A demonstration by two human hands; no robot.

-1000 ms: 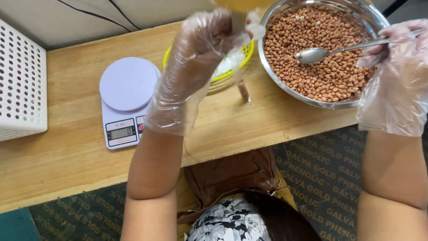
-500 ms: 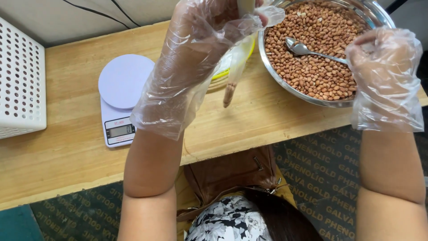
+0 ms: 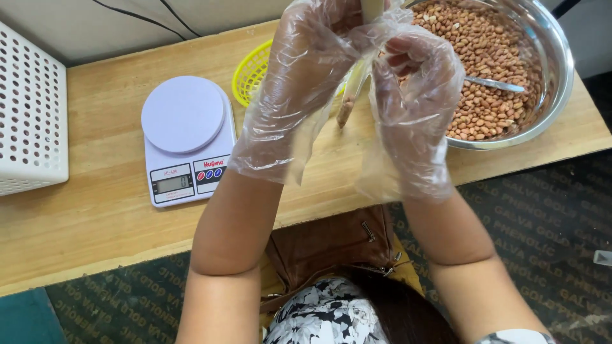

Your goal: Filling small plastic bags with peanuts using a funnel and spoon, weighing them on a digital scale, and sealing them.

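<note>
A narrow clear plastic bag (image 3: 354,89) with a few brown peanuts in its tip was held above the pale wooden worktop (image 3: 89,210) by both hands, each covered by a loose transparent disposable glove. The left hand (image 3: 306,76) was closed around the bag's upper part, apparently so that it hung straight; the right hand (image 3: 414,83) had its fingers (image 3: 408,60) curled and pinched against the bag beside it, probably to work the neck. Just right of the hands stood 1 large steel bowl (image 3: 551,76) of peanuts, with a metal spoon (image 3: 494,83) resting in it. A yellow plastic basket (image 3: 252,73) sat behind the hands, a white digital kitchen scale (image 3: 185,140) lay near to the left, and a white perforated crate (image 3: 29,114) stood at the far left.
</note>
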